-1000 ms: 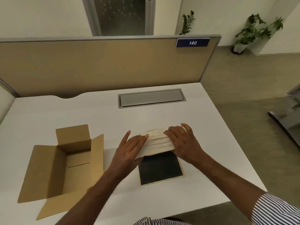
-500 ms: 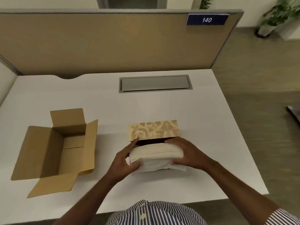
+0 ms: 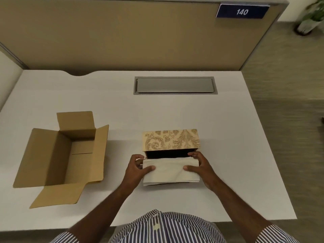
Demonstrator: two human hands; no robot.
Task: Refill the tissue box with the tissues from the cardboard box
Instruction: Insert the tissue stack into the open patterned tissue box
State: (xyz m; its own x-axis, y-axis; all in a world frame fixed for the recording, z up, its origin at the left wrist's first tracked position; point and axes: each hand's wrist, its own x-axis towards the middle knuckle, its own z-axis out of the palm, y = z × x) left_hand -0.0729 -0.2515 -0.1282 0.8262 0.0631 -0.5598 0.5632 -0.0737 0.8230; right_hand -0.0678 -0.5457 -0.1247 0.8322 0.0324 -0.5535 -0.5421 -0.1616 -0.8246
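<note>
A stack of cream tissues (image 3: 169, 171) lies partly inside the tissue box (image 3: 171, 141), a gold box with a leaf pattern whose dark open side faces me. My left hand (image 3: 136, 168) grips the stack's left end, thumb on top. My right hand (image 3: 199, 168) grips its right end, fingers curled over the far edge at the box's opening. The brown cardboard box (image 3: 57, 155) stands open on the left of the desk with its flaps spread, and nothing shows inside it.
The white desk (image 3: 228, 137) ends at a tan partition (image 3: 122, 35) with a blue "140" sign (image 3: 242, 11). A grey cable flap (image 3: 175, 85) sits in the desk behind the tissue box. The desk's right edge drops to carpet, with a potted plant (image 3: 310, 18) far right.
The stack has come down from above the dark opening into the box. The box's patterned side now shows. Both hands shifted to the stack's ends. The view tilted downward.
</note>
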